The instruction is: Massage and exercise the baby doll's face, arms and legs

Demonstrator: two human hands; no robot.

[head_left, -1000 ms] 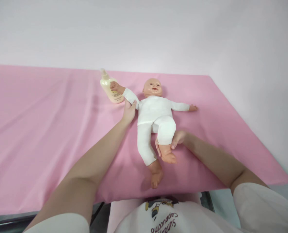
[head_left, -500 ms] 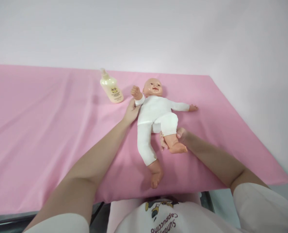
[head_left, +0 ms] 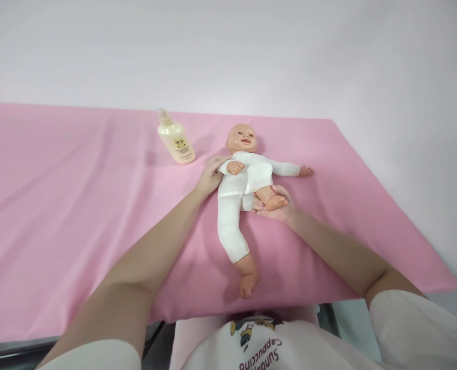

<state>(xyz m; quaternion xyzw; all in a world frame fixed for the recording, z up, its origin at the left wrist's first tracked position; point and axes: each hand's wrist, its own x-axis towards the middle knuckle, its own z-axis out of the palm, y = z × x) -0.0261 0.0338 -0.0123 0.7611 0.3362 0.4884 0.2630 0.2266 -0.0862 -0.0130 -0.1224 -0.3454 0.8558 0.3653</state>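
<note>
Currently the doll (head_left: 233,189) lies between left hand (head_left: 210,177), grasping its arm (head_left: 223,168), and right hand (head_left: 285,211), grasping its leg (head_left: 261,176). The counter (head_left: 78,205) extends wide leftward; right edge (head_left: 389,202) is closer.

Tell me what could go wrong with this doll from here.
The raised leg might slip from the right hand, which holds it near the ankle. The folded arm, in the left hand, could be strained if pressed harder. The bottle is near the left hand, so an outward swing might knock it.

Baby-care room, seemingly — doll (head_left: 233,186), pump bottle (head_left: 177,144), pink-covered table (head_left: 78,205).
</note>
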